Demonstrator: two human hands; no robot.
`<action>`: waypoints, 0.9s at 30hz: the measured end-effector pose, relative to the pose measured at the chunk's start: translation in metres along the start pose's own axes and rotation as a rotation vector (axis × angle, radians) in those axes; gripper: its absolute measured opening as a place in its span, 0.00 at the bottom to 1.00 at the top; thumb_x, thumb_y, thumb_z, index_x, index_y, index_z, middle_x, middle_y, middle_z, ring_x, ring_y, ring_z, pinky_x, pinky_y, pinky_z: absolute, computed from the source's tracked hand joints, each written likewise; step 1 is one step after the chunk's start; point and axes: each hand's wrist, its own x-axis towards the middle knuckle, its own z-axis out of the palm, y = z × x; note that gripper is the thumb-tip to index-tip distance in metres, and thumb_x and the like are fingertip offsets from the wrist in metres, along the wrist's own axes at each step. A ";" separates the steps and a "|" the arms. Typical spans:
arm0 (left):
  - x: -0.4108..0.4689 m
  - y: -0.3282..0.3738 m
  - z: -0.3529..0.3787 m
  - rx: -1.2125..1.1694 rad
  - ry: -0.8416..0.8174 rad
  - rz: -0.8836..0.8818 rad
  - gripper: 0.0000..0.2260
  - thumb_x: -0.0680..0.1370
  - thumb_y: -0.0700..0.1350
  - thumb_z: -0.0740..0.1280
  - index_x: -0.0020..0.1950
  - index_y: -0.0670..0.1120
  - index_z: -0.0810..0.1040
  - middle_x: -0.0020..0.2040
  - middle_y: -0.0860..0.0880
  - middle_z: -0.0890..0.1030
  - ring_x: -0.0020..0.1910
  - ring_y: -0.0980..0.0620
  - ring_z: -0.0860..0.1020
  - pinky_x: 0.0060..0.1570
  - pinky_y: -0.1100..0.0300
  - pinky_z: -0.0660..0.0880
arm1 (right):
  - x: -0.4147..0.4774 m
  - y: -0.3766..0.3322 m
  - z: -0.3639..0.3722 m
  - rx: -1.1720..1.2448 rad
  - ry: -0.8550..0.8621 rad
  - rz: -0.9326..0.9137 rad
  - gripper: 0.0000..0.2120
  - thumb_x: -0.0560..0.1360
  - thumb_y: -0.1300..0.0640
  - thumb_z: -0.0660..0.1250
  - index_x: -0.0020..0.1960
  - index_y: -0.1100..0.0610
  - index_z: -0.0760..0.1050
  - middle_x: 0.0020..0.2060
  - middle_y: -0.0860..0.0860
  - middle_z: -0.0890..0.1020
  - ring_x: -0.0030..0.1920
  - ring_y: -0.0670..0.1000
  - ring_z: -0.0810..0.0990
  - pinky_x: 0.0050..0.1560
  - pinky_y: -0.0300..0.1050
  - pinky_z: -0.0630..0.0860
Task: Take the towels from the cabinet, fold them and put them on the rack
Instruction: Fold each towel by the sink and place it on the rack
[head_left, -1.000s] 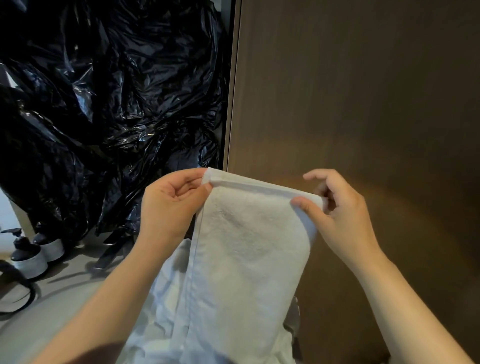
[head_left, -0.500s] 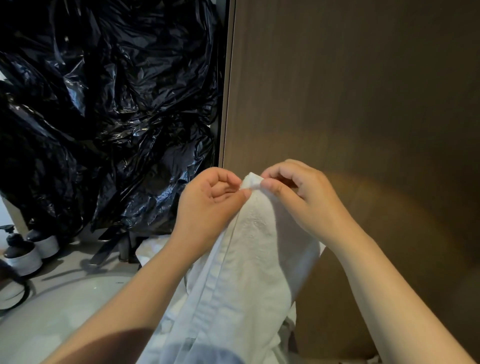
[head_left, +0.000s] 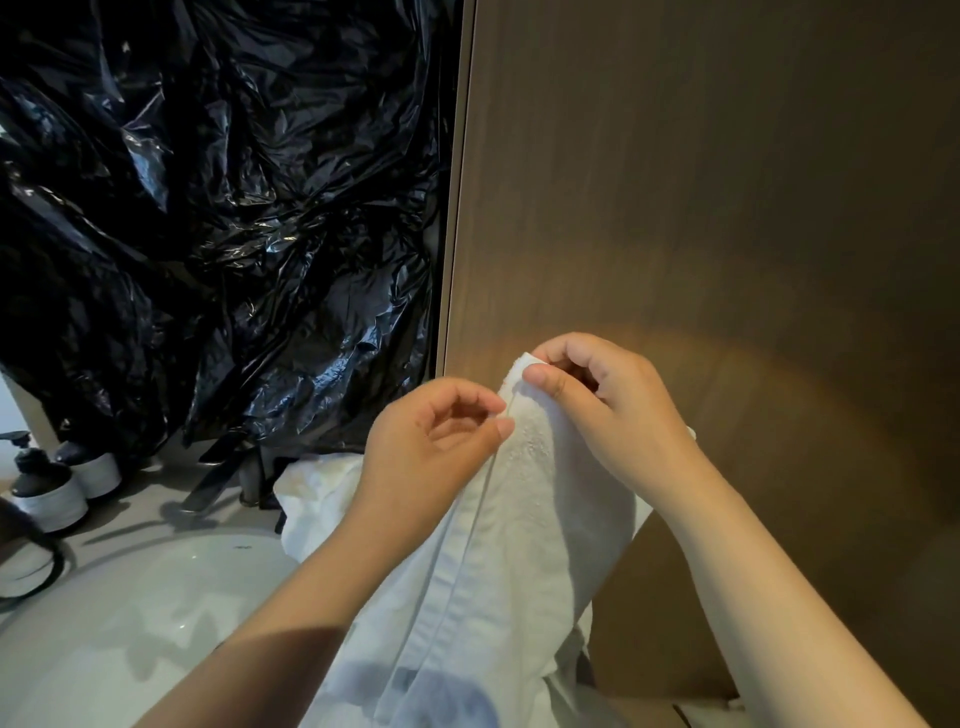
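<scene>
While I watch through the head camera, the wooden panel (head_left: 727, 208) fills the right side of my view, and its pale vertical edge runs down to just above the left hand (head_left: 431, 441). Left of that edge hangs crumpled black plastic sheeting (head_left: 208, 234). Below the sheeting a white basin (head_left: 130, 623) curves toward me, with a dark tap (head_left: 218, 478) at its back and two pump bottles (head_left: 47, 493) far to the left of the panel. Against the panel's face I see bare surface above and to the right of both hands.

I see the towel (head_left: 519, 519) held up in front of the panel's lower left part, gathered into a narrow hanging length. The right hand (head_left: 608, 415) pinches its top corner, thumb pressed on the near side and fingers curled behind. The left hand sits just below and beside it, close to the panel's edge, with thumb and forefinger closed on the towel's hemmed side. From both grips the towel drops straight down between the forearms and out of view at the bottom. A crumpled white cloth (head_left: 317, 499) lies behind the left wrist, between the tap and the panel.
</scene>
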 end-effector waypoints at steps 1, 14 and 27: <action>-0.006 -0.003 -0.001 0.014 -0.020 -0.013 0.06 0.71 0.39 0.75 0.45 0.47 0.83 0.42 0.54 0.83 0.40 0.60 0.81 0.41 0.71 0.76 | 0.000 0.001 0.000 -0.004 0.014 0.016 0.06 0.78 0.48 0.66 0.47 0.49 0.78 0.42 0.41 0.80 0.46 0.41 0.78 0.44 0.29 0.73; -0.037 -0.033 -0.002 0.286 0.144 0.118 0.03 0.73 0.39 0.74 0.40 0.46 0.82 0.46 0.54 0.80 0.49 0.58 0.79 0.44 0.71 0.74 | 0.001 -0.003 -0.001 -0.052 0.099 0.029 0.06 0.78 0.47 0.66 0.49 0.48 0.77 0.43 0.41 0.79 0.45 0.42 0.78 0.43 0.26 0.72; -0.040 -0.041 0.004 0.233 0.215 0.092 0.05 0.74 0.41 0.72 0.45 0.50 0.83 0.46 0.58 0.80 0.48 0.54 0.80 0.48 0.64 0.77 | 0.002 -0.005 0.004 -0.080 0.115 0.039 0.07 0.78 0.46 0.66 0.50 0.49 0.77 0.44 0.42 0.79 0.46 0.44 0.78 0.43 0.26 0.72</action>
